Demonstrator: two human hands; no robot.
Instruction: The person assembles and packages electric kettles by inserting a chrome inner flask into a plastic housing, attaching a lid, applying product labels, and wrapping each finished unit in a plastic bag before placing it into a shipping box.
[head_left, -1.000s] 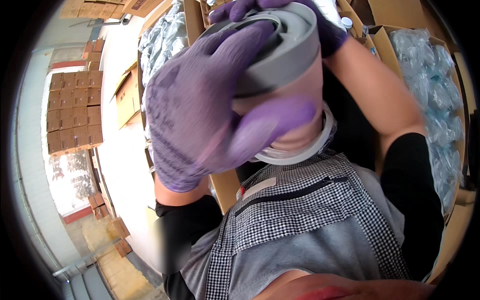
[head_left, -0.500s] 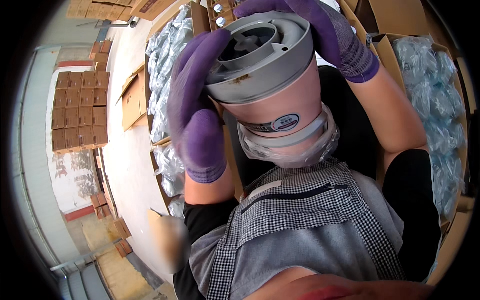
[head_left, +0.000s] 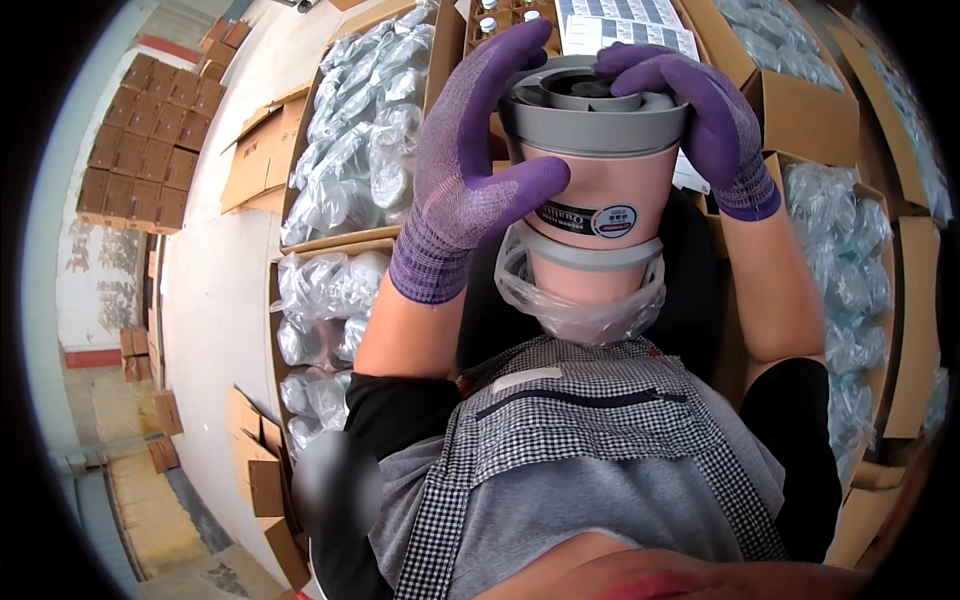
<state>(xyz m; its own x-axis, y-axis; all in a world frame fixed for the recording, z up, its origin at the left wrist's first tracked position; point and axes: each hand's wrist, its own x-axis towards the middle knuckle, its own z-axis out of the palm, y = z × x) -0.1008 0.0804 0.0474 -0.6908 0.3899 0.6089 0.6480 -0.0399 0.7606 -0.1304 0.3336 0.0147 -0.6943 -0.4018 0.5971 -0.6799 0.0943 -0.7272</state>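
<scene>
A pink, tapered container (head_left: pixel 600 185) with a wide grey end piece (head_left: pixel 600 130) stands before my chest, that end uppermost. Recessed rings show inside the grey piece, and the label on the pink wall reads upside down. Loose clear plastic bag (head_left: pixel 590 320) wraps the narrower end near my apron. With its fingers bent over the grey end, my right hand (head_left: pixel 700 110) grips the container from the right. My left hand (head_left: pixel 480 160) curves round the left side, thumb and fingers spread wide; its thumb overlaps the pink wall, but contact is unclear. Both hands wear purple gloves.
Open cartons of bagged items (head_left: pixel 360 130) flank me on the left, with another such carton (head_left: pixel 830 250) on the right. Beyond the container lie printed sheets (head_left: pixel 630 30) beside small bottles (head_left: pixel 488 25). Stacked brown boxes (head_left: pixel 150 140) stand across the floor.
The container now stands more upright, its grey end turned less toward me. My left hand's fingers have come off the grey end and spread; my right hand has moved over its right side.
</scene>
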